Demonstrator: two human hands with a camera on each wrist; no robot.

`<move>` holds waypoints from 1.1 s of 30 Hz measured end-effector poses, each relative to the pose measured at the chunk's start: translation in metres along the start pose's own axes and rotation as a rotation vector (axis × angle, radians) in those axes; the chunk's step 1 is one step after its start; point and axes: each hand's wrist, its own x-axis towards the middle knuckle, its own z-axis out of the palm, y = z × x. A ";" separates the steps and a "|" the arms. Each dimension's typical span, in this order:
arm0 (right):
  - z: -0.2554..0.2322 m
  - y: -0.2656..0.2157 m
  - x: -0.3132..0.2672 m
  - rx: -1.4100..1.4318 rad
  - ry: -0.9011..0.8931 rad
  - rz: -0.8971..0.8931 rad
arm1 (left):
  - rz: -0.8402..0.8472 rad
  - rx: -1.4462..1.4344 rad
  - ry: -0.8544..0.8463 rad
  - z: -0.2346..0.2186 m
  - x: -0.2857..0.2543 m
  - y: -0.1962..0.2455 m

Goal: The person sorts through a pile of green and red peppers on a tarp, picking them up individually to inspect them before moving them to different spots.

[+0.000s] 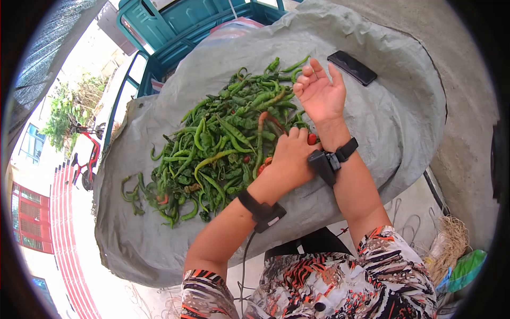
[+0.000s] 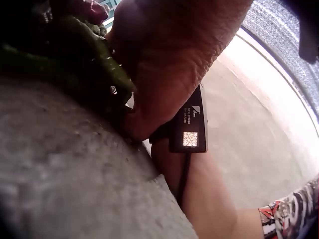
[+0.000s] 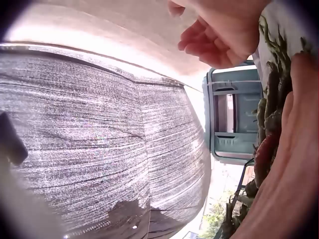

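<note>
A broad heap of green chili peppers (image 1: pixel 234 130) lies on a grey sheet, with a few red ones mixed in. My left hand (image 1: pixel 287 157) reaches down at the heap's right edge, back of the hand up. Its fingertips are hidden below the knuckles, and I cannot tell if they hold a pepper. A red pepper (image 1: pixel 312 139) shows right beside those fingers. Above and beyond it my right hand (image 1: pixel 323 98) is raised palm up, fingers loosely bent, holding nothing. The right wrist view shows this same right hand (image 3: pixel 224 35) with slack fingers, near the left forearm.
A black phone (image 1: pixel 353 67) lies on the grey sheet (image 1: pixel 388 117) right of the heap. Behind stands a teal metal cart bed (image 1: pixel 175 26). Dry straw-like fibre (image 1: pixel 451 242) and a green bag (image 1: pixel 467 270) are on the ground at lower right. A red bicycle (image 1: pixel 91 159) stands at far left.
</note>
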 end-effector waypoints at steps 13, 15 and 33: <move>0.011 -0.003 -0.002 -0.137 -0.113 0.018 | -0.443 -0.664 0.293 -0.030 -0.007 -0.023; 0.010 -0.001 -0.002 -0.326 -0.094 0.026 | -0.568 -0.916 0.354 -0.038 -0.015 -0.037; 0.036 0.042 -0.020 -1.336 -0.228 0.262 | -0.512 -1.837 0.680 -0.023 -0.049 -0.073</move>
